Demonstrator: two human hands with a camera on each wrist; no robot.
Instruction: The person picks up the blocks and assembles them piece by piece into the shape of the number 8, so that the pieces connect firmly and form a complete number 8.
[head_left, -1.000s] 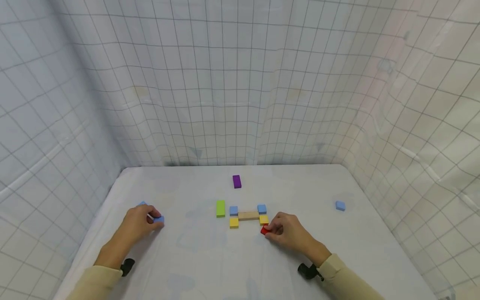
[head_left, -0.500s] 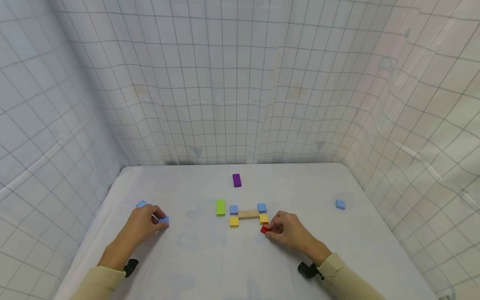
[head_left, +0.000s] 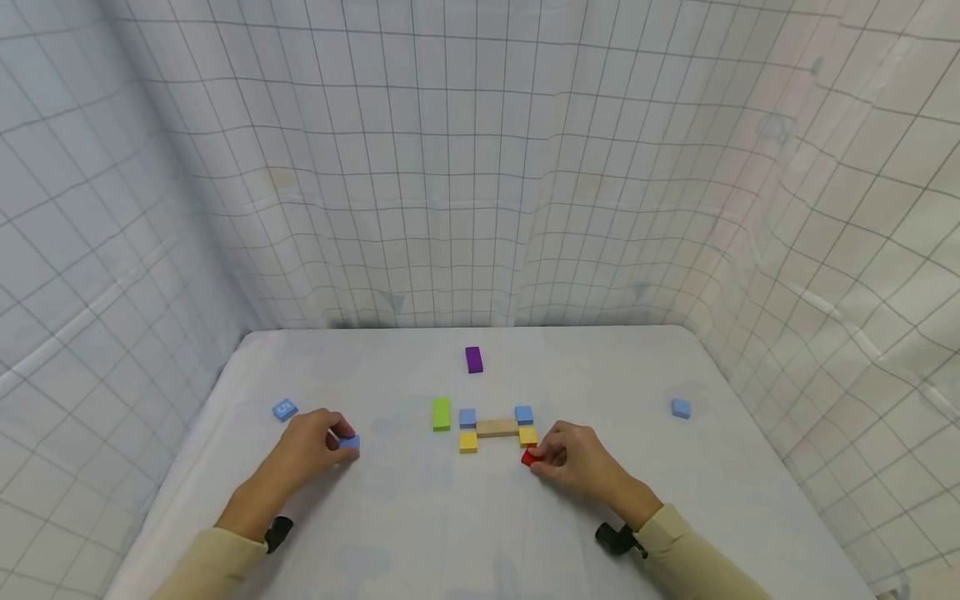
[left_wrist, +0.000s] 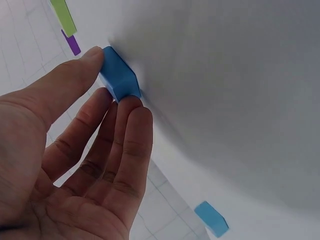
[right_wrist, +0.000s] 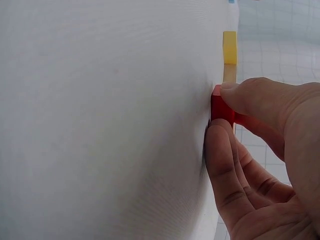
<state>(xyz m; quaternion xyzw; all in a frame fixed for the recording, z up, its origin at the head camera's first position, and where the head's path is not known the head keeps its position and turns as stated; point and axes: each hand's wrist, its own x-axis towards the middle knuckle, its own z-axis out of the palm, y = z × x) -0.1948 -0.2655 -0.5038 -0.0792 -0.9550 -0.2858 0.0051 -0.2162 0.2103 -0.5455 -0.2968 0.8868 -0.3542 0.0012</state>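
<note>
My left hand [head_left: 311, 450] pinches a blue block [left_wrist: 119, 75] between thumb and fingers, low over the left part of the table. With thumb and fingertips my right hand [head_left: 581, 462] holds a red block [right_wrist: 222, 106], just in front of the right yellow block [head_left: 528, 437]. A wooden bar [head_left: 497, 427] lies in the middle, with a blue block [head_left: 467, 418] and a yellow block [head_left: 468, 442] at its left end. Another blue block [head_left: 523, 414] sits at its right end, behind the right yellow one. Fingers hide part of the red block.
Left of the group lies a lime green block [head_left: 441, 414], and a purple block [head_left: 474, 360] is farther back. A blue block marked 5 [head_left: 285, 409] rests at the far left, another blue piece [head_left: 680, 408] at the far right. Gridded cloth [head_left: 480, 167] walls the table's back and sides.
My left hand has moved right with its blue block, uncovering the block marked 5 behind it. The right hand and red block stay in place.
</note>
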